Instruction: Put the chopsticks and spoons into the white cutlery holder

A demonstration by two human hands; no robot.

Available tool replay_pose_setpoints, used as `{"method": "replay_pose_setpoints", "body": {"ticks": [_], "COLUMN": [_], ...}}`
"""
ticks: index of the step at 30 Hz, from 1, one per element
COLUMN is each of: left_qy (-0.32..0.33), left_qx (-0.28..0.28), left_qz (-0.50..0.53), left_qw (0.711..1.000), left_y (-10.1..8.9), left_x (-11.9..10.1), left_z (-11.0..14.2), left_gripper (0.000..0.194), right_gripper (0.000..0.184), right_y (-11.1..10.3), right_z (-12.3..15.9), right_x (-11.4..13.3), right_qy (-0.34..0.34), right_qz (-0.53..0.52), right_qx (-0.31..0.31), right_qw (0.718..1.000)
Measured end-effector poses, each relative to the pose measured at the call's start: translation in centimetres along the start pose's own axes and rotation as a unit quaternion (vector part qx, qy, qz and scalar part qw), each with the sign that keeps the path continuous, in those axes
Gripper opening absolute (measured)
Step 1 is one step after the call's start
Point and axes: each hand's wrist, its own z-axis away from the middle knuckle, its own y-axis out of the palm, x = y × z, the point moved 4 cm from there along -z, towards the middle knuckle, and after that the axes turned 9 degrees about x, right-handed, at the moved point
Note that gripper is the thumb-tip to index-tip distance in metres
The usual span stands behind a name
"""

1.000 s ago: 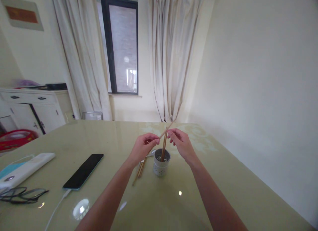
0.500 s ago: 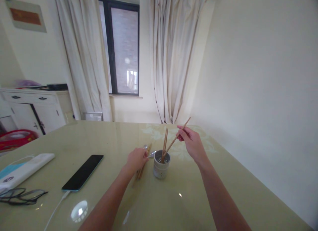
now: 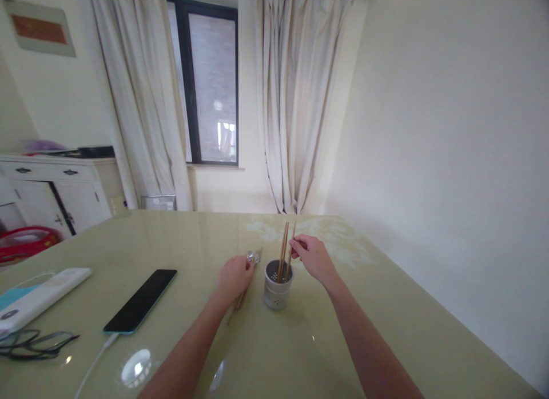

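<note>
A grey cylindrical utensil holder (image 3: 277, 293) with small holes stands upright on the table. Two wooden chopsticks (image 3: 283, 247) lean together inside it. My right hand (image 3: 315, 259) is closed in a pinch on another chopstick (image 3: 294, 232), whose lower end is inside the holder, almost upright. Left of the holder, my left hand (image 3: 234, 279) is closed around several chopsticks (image 3: 242, 299) lying slantwise low over the table. Metal spoon heads (image 3: 253, 256) show beyond its fingertips. The palm hides the middle of this bundle.
A black-screened phone (image 3: 140, 302) with a white cable lies to the left. Beyond it are folded glasses (image 3: 36, 343) and a long white device (image 3: 47, 296) at the table's left edge. The glossy table (image 3: 343, 342) runs along the wall on the right.
My right hand has moved left and brought its chopstick from a wide slant to nearly upright in the holder. The spoons at my left hand have drawn together, away from the holder's rim.
</note>
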Motion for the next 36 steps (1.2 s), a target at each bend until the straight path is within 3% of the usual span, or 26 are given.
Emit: {"method": "replay_pose_setpoints", "body": {"ticks": [4,9,19,28,32,36], "left_qy": [-0.036,-0.033,0.064,0.054,0.044,0.074], "left_qx": [-0.020,-0.032,-0.019,-0.011,-0.005,-0.014], "left_qz": [0.009,0.001,-0.044,-0.040,0.013,0.120], "left_qw": [0.999,0.999,0.997,0.998,0.999,0.990], "left_y": [-0.2,-0.1,1.3,1.4,-0.1,-3.8], "left_x": [1.1,1.6,-1.7,-2.0,-1.5,-0.8], "left_z": [-0.1,0.1,0.9,1.4,0.8,0.6], "left_gripper": [0.033,0.029,0.024,0.021,0.024,0.041], "right_gripper": [0.022,0.022,0.025,0.024,0.027,0.029], "right_y": [0.8,1.1,0.4,0.1,-1.2,-2.4], "right_z": [-0.2,-0.3,0.2,0.3,0.6,1.3], "right_x": [-0.8,-1.2,-0.3,0.1,0.7,2.9], "right_qy": [0.008,0.011,0.004,0.012,0.013,-0.047], "right_qz": [0.012,0.028,0.042,0.049,0.073,0.031], "right_qx": [0.001,0.007,0.003,-0.006,-0.040,-0.112], "right_qw": [1.000,1.000,0.999,0.999,0.996,0.992]}}
